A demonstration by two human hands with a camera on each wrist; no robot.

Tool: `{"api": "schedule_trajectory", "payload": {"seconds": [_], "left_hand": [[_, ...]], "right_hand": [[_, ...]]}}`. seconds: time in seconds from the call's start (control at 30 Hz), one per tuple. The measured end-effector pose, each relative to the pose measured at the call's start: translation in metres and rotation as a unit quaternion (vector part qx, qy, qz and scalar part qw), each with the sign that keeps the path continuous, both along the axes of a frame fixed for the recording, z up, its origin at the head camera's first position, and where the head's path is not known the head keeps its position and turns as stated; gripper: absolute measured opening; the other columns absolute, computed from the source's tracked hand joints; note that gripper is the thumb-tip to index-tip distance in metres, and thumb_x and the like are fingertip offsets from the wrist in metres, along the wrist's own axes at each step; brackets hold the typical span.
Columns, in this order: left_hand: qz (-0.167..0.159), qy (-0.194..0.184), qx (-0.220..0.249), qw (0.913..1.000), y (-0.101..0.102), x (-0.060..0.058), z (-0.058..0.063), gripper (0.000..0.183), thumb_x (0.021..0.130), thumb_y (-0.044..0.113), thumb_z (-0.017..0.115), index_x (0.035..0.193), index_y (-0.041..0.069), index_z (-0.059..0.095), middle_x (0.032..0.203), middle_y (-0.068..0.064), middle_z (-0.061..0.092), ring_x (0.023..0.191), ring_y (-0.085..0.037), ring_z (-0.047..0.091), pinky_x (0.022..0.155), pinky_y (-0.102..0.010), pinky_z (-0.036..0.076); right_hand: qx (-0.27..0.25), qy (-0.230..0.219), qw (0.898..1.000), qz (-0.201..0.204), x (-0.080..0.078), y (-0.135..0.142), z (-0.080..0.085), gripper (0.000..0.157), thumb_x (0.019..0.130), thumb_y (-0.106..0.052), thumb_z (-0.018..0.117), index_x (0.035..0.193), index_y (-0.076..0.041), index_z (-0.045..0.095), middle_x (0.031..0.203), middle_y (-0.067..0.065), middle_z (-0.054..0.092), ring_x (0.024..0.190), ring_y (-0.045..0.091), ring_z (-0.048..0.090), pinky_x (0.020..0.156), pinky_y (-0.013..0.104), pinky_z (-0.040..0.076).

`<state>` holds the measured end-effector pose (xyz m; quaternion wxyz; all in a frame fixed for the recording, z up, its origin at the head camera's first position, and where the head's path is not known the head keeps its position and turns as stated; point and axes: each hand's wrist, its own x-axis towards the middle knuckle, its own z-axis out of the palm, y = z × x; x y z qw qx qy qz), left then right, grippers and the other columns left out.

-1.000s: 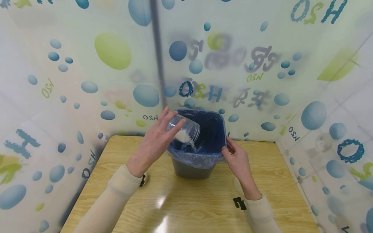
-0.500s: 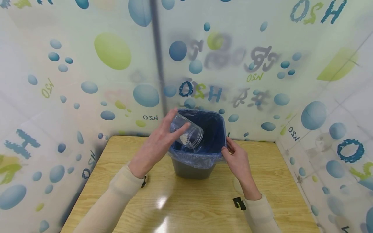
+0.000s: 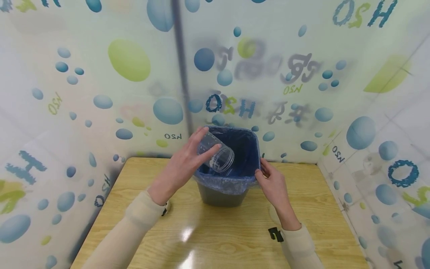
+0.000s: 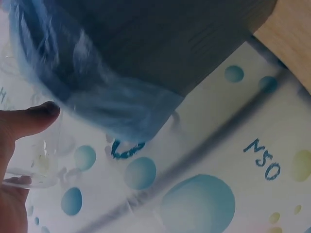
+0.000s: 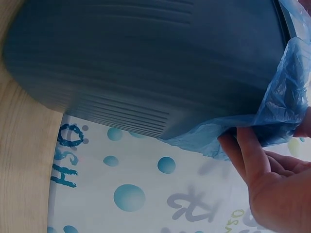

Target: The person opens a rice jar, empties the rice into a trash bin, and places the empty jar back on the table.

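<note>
My left hand (image 3: pixel 181 164) grips a clear plastic jar (image 3: pixel 223 156), tilted with its mouth down to the right over the bin. A little white material clings inside the jar near its mouth. The grey bin (image 3: pixel 221 197) stands upright on the table, lined with a blue plastic bag (image 3: pixel 231 185) folded over its rim. With thumb and fingers, my right hand (image 3: pixel 273 183) pinches the bin's right rim and the bag there. In the right wrist view its fingers (image 5: pixel 252 153) lie against the bag's folded edge. The bottom of the bin's inside is hidden.
The wooden table (image 3: pixel 215 239) spreads around the bin and toward me. A patterned curtain (image 3: pixel 134 93) hangs close behind the bin, with more patterned sheeting at both sides. A small black clip (image 3: pixel 275 234) sits by my right wrist.
My left hand has moved slightly right and tipped the jar further over the bin. The white material in the jar has dwindled to a little. My right hand stays at the rim.
</note>
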<state>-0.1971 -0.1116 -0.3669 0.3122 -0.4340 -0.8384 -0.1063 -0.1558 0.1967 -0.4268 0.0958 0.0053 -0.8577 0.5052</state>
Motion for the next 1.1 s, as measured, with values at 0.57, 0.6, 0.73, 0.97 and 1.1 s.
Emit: {"api": "schedule_trajectory", "payload": {"seconds": [0.57,0.6,0.73,0.97,1.1], "left_hand": [[0.003,0.043,-0.037,0.9984,0.0004,-0.0039,0.0094,0.091,0.085,-0.028,0.058,0.158,0.023,0.042,0.168,-0.023,0.015,0.156,-0.04,0.018,0.078,-0.048,0.06],[0.002,0.04,-0.048,0.998,0.0003,-0.0042,0.0089,0.092,0.084,-0.028,0.059,0.159,0.023,0.041,0.169,-0.023,0.014,0.156,-0.04,0.018,0.074,-0.045,0.06],[0.017,0.036,-0.054,0.9977,-0.0015,-0.0045,0.0069,0.091,0.085,-0.028,0.059,0.158,0.022,0.043,0.169,-0.023,0.013,0.156,-0.04,0.017,0.081,-0.047,0.06],[0.012,0.036,-0.071,0.9968,0.0001,-0.0049,0.0058,0.089,0.087,-0.025,0.06,0.16,0.022,0.041,0.17,-0.022,0.011,0.157,-0.039,0.012,0.098,-0.051,0.055],[0.024,0.038,-0.068,0.9967,-0.0007,-0.0062,0.0048,0.088,0.087,-0.024,0.062,0.159,0.021,0.042,0.169,-0.023,0.012,0.157,-0.041,0.013,0.105,-0.054,0.049]], "right_hand": [[0.001,0.005,1.0,0.006,-0.0012,0.001,0.0015,0.052,0.102,-0.016,0.06,0.15,0.003,0.05,0.141,0.022,0.061,0.124,0.035,0.064,0.098,0.049,0.054],[0.003,0.006,1.0,0.006,-0.0012,0.0011,0.0012,0.052,0.102,-0.017,0.06,0.15,0.003,0.051,0.141,0.022,0.061,0.124,0.035,0.064,0.098,0.049,0.054],[0.007,0.006,1.0,0.009,-0.0015,0.0008,-0.0003,0.052,0.102,-0.016,0.06,0.149,0.003,0.051,0.14,0.023,0.061,0.123,0.035,0.065,0.097,0.048,0.055],[0.005,0.008,1.0,0.007,-0.0028,0.0,0.0,0.053,0.102,-0.019,0.059,0.15,0.002,0.051,0.142,0.022,0.06,0.125,0.036,0.063,0.098,0.049,0.054],[0.002,0.0,1.0,0.005,-0.0034,-0.0009,0.0005,0.053,0.102,-0.019,0.059,0.151,0.001,0.05,0.142,0.022,0.06,0.125,0.035,0.064,0.097,0.049,0.054]]}}
